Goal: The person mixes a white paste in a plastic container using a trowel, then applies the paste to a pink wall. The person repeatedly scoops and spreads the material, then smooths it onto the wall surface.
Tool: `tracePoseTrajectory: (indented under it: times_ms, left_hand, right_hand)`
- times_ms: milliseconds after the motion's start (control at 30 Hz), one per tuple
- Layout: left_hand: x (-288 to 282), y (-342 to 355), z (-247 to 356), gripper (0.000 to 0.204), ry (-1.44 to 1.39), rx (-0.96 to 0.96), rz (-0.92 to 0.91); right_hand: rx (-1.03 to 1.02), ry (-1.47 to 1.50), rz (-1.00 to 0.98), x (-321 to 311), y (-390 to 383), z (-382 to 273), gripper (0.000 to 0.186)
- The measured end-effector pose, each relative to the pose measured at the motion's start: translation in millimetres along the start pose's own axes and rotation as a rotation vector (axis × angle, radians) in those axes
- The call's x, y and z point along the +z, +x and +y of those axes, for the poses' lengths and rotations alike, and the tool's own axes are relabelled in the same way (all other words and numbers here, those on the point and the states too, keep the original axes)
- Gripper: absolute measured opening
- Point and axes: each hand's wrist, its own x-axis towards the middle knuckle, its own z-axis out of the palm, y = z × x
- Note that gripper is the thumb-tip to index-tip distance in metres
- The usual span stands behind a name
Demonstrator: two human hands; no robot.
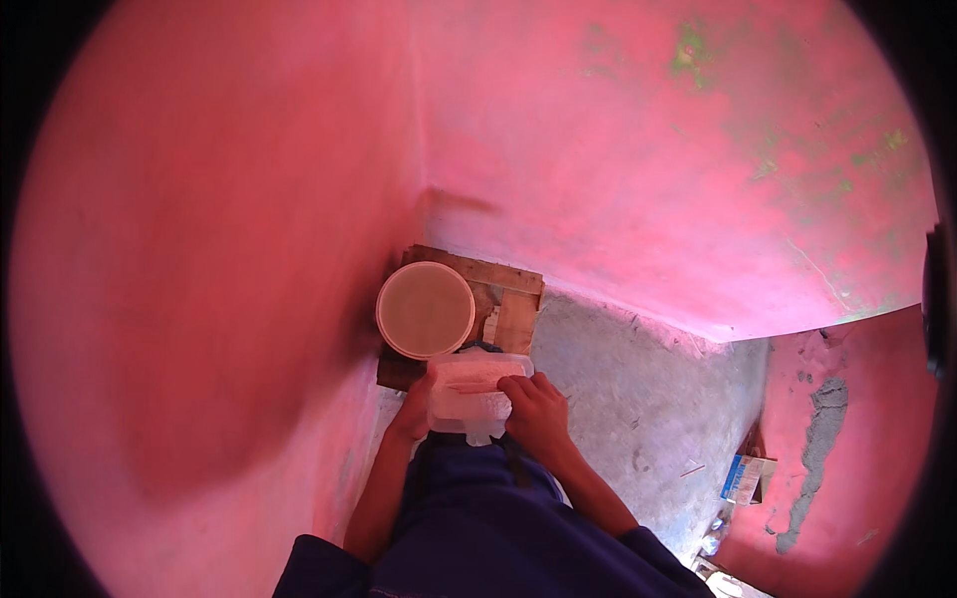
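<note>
Held in front of my body is a translucent plastic container [459, 407], roughly rectangular, with a tab sticking out on its near side. My left hand [411, 407] grips its left side, the fingers partly hidden behind it. At the right side, my right hand [538, 411] has its fingers bent over the top edge. A pale strip lies across the container's upper part; I cannot tell whether it is the lid or something inside. Just beyond it, to the left, a round bucket [426, 311] with a pale rim stands on a wooden pallet-like stand [516, 321]; its beige top may be liquid or a lid.
Pink walls [598, 130] meet in a corner behind the stand, and the left wall [249, 299] runs close beside my left arm. Grey concrete floor [638, 399] stretches to the right. A small blue and white box [743, 478] sits by the right wall.
</note>
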Motion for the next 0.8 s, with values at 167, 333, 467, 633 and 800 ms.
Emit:
tracePoseTrajectory:
  times_ms: [167, 333, 467, 633, 800]
  left_hand:
    - [-25, -2, -13, 0.064, -0.074, -0.017, 0.010]
    - [-32, -17, -6, 0.063, -0.080, -0.081, -0.006]
    - [-38, -25, -2, 0.065, -0.027, -0.063, -0.066]
    - [-52, -38, 0, 0.067, -0.095, -0.037, -0.081]
    - [-61, -66, 2, 0.070, -0.102, 0.025, -0.052]
  right_hand:
    - [-0.003, 0.042, -0.100, 17, -2, 6, 0.033]
    - [0.070, 0.128, -0.046, 16, 7, -5, 0.029]
    - [0.090, 0.167, -0.003, 16, 22, -6, 0.033]
    - [0.152, 0.475, 0.063, 40, 45, 24, 0.026]
    - [0.530, 0.540, 0.018, 107, 91, 63, 0.019]
